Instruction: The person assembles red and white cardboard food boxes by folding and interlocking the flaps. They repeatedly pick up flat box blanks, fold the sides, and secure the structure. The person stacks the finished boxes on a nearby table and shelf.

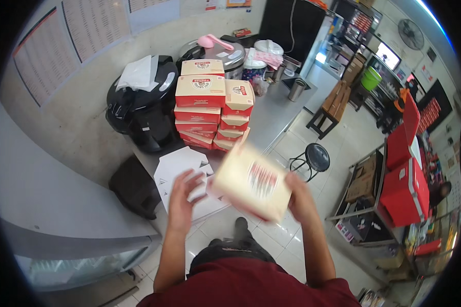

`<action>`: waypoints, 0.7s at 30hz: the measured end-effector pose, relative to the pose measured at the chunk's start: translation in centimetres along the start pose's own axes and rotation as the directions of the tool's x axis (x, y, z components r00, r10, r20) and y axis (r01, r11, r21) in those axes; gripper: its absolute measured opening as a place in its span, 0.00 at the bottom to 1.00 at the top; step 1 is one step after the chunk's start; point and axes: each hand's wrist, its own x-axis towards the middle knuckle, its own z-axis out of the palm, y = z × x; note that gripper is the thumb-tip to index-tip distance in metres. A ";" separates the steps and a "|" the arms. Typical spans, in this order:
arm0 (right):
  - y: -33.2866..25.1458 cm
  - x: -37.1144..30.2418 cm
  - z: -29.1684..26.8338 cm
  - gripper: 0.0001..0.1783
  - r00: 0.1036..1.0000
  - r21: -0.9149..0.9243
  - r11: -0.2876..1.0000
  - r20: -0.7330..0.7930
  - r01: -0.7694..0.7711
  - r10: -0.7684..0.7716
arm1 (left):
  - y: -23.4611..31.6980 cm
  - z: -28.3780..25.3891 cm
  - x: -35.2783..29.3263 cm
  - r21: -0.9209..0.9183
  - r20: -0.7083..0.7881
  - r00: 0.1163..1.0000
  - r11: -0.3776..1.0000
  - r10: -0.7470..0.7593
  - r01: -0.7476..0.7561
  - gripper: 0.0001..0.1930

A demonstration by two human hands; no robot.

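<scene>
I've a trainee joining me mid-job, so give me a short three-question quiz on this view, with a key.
1. What does the right hand touch?
A) a round stool
B) a blurred cream-and-red box
C) a wooden bench

2. True or false: the pink scoop lies on the floor.

3. Fill the gap: in this view, the left hand, fingers spread, overlaps a flat ____ sheet.

Key:
1. B; the hand is at the box's right edge.
2. False; it lies on top of the silver cooker, behind the stacked boxes.
3. White.
</scene>
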 end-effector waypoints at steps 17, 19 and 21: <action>-6.8 35.6 4.7 0.31 0.959 -0.687 0.675 0.127 0.269 -0.253 | -3.8 3.6 4.4 0.200 -0.502 0.850 0.978 0.158 -0.064 0.19; -6.3 36.3 4.3 0.35 0.934 -0.756 0.564 0.181 0.333 -0.309 | -4.1 3.5 4.3 0.227 -0.522 0.835 0.972 0.176 -0.063 0.21; -6.3 36.8 4.1 0.39 0.919 -0.796 0.489 0.208 0.358 -0.335 | -4.2 3.6 4.5 0.240 -0.539 0.821 0.969 0.188 -0.064 0.21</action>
